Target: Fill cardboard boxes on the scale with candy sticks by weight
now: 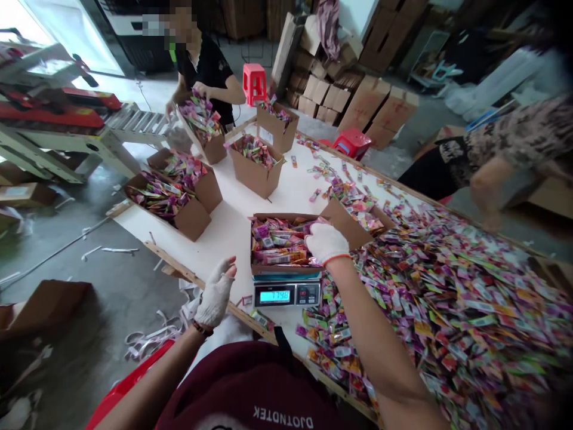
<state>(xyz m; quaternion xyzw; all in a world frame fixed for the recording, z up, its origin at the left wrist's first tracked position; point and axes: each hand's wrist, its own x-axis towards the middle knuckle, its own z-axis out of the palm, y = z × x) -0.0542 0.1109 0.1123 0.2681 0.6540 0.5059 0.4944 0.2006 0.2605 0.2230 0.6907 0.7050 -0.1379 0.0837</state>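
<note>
Packets [282, 242], brightly wrapped, fill an open cardboard box [286, 270] resting on the platform of a digital scale [311, 294], the landmark for all positions given. The right hand [327, 242], in a white glove with an orange cuff, is above the scale's right side, its fingers curled down against the packets at the box's right end; whether they grip one cannot be told. The left hand [215, 292], likewise gloved, is to the left of the scale, near the table edge, fingers extended and slightly parted, holding nothing. The two hands are well apart. To the right of the scale spreads a loose heap [430, 304] of similar packets; beyond it and to its left stand filled cartons [192, 221], and past these a co-worker's hand [202, 91] touches the contents of another carton [217, 149].
</note>
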